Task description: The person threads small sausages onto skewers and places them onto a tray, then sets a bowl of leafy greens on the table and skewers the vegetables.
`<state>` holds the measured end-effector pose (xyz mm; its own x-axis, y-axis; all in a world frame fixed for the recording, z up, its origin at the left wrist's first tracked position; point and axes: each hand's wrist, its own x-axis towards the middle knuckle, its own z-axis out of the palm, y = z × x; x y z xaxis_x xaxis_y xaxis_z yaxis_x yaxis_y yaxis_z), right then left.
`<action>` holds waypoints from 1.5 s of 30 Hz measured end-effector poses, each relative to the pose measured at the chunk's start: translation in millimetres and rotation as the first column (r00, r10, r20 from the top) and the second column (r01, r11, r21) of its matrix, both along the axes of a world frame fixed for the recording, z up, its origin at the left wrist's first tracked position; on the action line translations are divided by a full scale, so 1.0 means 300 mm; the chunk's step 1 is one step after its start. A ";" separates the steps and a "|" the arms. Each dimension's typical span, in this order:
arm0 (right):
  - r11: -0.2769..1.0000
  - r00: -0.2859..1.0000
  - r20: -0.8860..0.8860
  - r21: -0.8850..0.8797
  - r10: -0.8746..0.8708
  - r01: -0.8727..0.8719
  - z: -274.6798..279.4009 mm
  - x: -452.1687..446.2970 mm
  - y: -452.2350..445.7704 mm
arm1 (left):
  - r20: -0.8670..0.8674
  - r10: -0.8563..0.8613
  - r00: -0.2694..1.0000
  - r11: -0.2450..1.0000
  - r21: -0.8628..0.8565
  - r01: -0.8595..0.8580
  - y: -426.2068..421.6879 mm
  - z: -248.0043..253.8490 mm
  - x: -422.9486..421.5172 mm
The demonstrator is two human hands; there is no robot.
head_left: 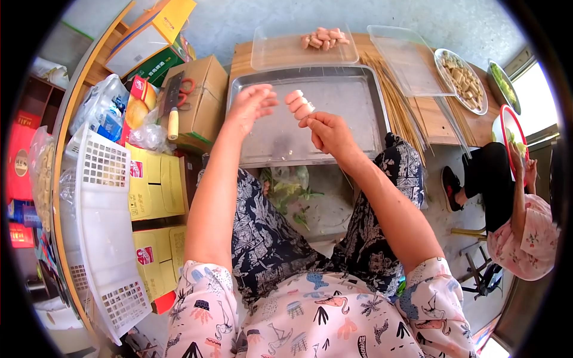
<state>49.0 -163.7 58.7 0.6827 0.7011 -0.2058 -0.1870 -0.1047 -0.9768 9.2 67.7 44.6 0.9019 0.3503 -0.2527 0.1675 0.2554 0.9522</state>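
My right hand [327,132] is closed, thumb and fingers pinched on a skewer threaded with several short, pale pink sausage-like pieces [299,104]. The pieces point up and left, above the metal tray [352,101]. To the left of them, over the tray's left side, my left hand [252,107] is held with its fingers apart and nothing in it; its fingertips are slightly blurred. Small crumbs lie near the tray's front edge. At the back, a clear plastic container [271,51] holds a heap of pink sausage pieces [324,39].
Bamboo skewers [399,98] lie right of the tray, beside an overlapping clear container [412,65]. Further right are a plate of tan pieces [462,80] and a bowl of greens [502,83]. A cleaver [173,98] and red scissors [186,88] rest on a cardboard box [209,95]. Another person [519,232] sits at right.
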 end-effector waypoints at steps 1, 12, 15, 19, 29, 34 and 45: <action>1.000 1.000 -0.026 0.007 -0.011 0.011 0.001 0.003 -0.004 | -0.003 0.002 1.000 1.000 0.000 -0.002 0.038 -0.021 0.003; 1.000 0.999 -0.039 0.007 0.007 -0.007 0.044 -0.017 -0.026 | -0.421 0.000 0.907 0.322 0.859 0.399 0.237 -0.310 -0.025; 1.000 0.999 -0.028 0.002 0.021 -0.021 0.033 -0.014 -0.023 | -0.523 0.078 0.849 0.250 0.835 0.491 0.145 -0.270 -0.016; 1.000 1.000 -0.002 -0.003 0.010 -0.010 0.033 -0.012 -0.023 | -0.530 0.132 0.838 0.250 0.836 0.489 0.114 -0.297 0.025; 0.998 1.000 0.007 -0.052 0.017 -0.017 0.038 -0.018 -0.016 | -0.555 0.240 0.797 0.347 0.815 0.463 0.126 -0.257 0.046; 0.998 1.000 -0.002 -0.060 -0.007 0.007 0.029 -0.013 -0.023 | -0.345 0.083 0.935 0.184 0.928 0.325 0.190 -0.418 0.046; 0.999 1.000 0.006 -0.036 -0.024 0.024 0.044 -0.004 -0.041 | -0.122 0.079 0.989 0.954 0.296 -0.040 -0.027 -0.115 0.078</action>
